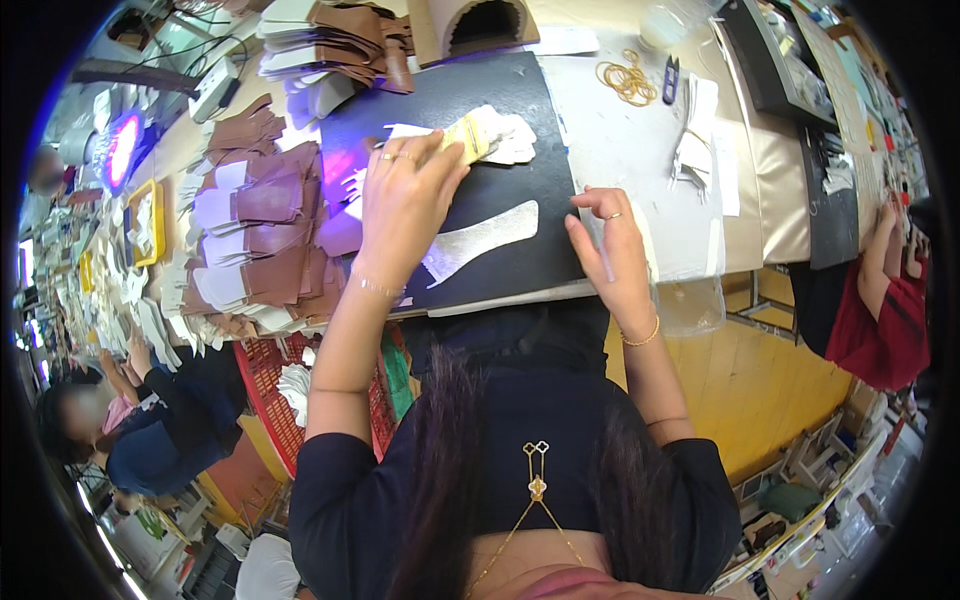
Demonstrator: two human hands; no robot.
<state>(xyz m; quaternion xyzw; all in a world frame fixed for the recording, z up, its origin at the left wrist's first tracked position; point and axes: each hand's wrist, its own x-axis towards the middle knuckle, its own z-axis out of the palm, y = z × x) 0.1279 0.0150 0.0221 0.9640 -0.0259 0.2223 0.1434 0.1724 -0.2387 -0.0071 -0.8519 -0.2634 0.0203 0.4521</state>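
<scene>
White piece (485,240), waisted, long axis slanting near-left to far-right; my left hand (402,195) over stack (510,138), grip unclear; right hand (622,248) empty, fingers parted

No words or numbers can be read. The yellow slip (466,137) on the white pieces (515,138) carries faint marks too small to make out, and the glowing round fixture (123,150) at far left is blurred.
</scene>
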